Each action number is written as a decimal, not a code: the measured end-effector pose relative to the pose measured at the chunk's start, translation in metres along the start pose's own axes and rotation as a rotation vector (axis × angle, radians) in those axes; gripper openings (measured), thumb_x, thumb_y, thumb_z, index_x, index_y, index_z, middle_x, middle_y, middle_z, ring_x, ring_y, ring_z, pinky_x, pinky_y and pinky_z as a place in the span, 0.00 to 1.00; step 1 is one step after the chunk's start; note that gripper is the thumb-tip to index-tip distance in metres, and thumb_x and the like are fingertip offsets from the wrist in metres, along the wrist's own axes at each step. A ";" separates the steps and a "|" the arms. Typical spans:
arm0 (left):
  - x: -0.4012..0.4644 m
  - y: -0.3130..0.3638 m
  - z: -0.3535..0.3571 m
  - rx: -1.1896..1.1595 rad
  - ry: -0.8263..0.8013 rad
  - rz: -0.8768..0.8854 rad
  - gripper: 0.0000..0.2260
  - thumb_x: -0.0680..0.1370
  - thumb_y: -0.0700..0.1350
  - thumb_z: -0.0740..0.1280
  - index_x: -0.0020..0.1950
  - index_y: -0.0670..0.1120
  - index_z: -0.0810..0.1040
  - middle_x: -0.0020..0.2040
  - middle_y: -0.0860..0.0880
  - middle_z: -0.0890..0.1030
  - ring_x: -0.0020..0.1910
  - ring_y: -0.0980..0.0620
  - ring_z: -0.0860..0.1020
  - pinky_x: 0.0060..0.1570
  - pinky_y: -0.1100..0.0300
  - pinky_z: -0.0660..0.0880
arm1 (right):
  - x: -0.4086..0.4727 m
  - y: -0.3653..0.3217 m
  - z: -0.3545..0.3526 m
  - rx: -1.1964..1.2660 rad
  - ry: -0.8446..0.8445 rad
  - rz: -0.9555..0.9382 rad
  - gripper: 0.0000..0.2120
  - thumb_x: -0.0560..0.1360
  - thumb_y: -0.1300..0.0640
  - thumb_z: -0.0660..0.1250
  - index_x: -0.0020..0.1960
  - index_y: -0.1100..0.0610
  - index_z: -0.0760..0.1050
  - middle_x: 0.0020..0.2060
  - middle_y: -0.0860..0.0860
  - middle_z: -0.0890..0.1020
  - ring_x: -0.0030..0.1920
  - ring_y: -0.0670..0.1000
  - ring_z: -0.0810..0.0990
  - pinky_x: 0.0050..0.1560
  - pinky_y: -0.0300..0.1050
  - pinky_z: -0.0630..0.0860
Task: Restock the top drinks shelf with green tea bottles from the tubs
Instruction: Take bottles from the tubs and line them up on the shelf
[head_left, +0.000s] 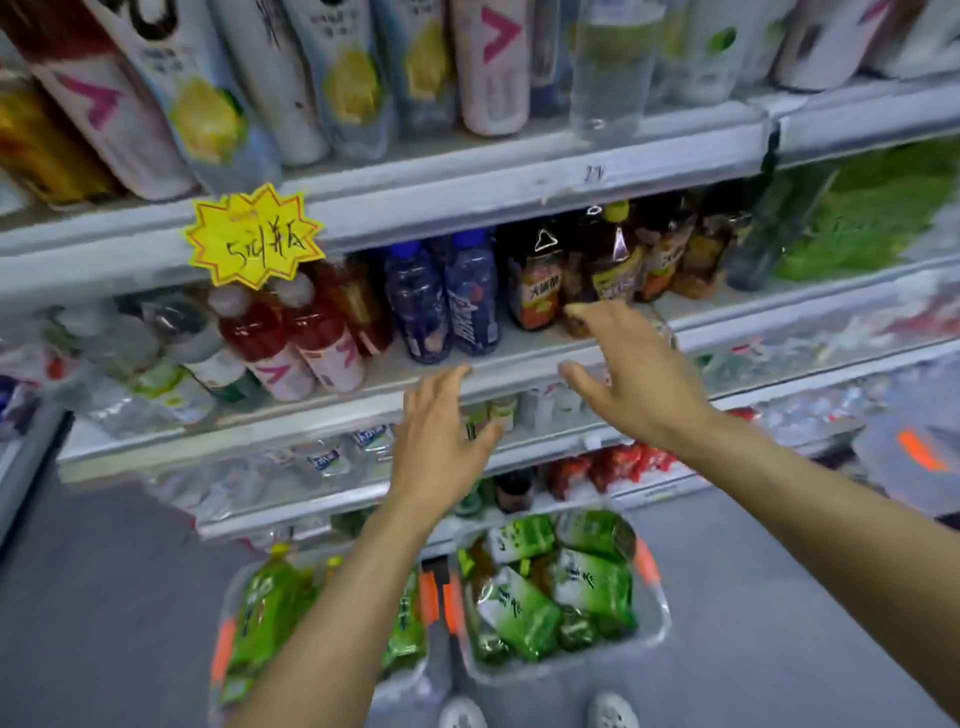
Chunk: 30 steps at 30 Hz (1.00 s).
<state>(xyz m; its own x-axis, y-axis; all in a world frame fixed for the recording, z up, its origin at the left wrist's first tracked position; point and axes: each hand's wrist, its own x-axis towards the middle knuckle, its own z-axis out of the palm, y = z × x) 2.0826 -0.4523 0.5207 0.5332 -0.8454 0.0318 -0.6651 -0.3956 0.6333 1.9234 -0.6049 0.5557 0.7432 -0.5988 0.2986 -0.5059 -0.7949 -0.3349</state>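
Note:
Two clear plastic tubs stand on the floor below me. The right tub (657, 621) holds several green tea bottles (592, 584) lying on their sides. The left tub (228, 597) also holds green tea bottles (262, 608), partly hidden by my left forearm. My left hand (439, 441) is open with fingers spread in front of the shelf edges, holding nothing. Level with the brown drinks shelf is my right hand (628, 371), open too, its fingertips near a dark bottle (537, 283). More green-labelled bottles (862, 213) stand at the right of that shelf.
Shelves of drinks fill the view: tall white bottles (493, 67) on the upper shelf, blue bottles (470, 299) and red bottles (319, 332) below. A yellow starburst price tag (254, 236) hangs from the shelf rail. Grey floor lies left and right of the tubs. My shoes (613, 712) show at the bottom.

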 end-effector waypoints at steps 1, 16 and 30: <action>-0.002 -0.003 0.018 -0.027 -0.041 -0.057 0.30 0.80 0.52 0.69 0.79 0.49 0.62 0.75 0.47 0.65 0.76 0.46 0.59 0.73 0.49 0.62 | -0.007 0.013 0.010 0.020 -0.043 0.010 0.26 0.79 0.50 0.66 0.73 0.58 0.66 0.66 0.58 0.72 0.65 0.61 0.71 0.54 0.56 0.76; -0.093 -0.130 0.231 -0.454 -0.225 -0.981 0.25 0.79 0.42 0.71 0.74 0.42 0.70 0.70 0.45 0.74 0.63 0.48 0.73 0.55 0.62 0.66 | -0.142 0.122 0.235 0.032 -0.930 0.330 0.30 0.80 0.48 0.63 0.78 0.54 0.57 0.73 0.55 0.64 0.73 0.57 0.65 0.61 0.52 0.72; -0.094 -0.220 0.346 -0.457 -0.226 -1.214 0.40 0.79 0.52 0.70 0.81 0.38 0.50 0.78 0.39 0.64 0.75 0.41 0.67 0.67 0.57 0.65 | -0.193 0.154 0.360 -0.247 -1.002 0.371 0.37 0.75 0.44 0.68 0.75 0.62 0.58 0.67 0.59 0.69 0.68 0.60 0.67 0.65 0.51 0.70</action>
<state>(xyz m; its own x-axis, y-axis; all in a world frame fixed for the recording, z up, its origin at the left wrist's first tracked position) 1.9981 -0.4101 0.1103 0.5339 -0.0986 -0.8398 0.4319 -0.8221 0.3711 1.8593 -0.5762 0.1250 0.4887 -0.5428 -0.6831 -0.7624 -0.6464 -0.0318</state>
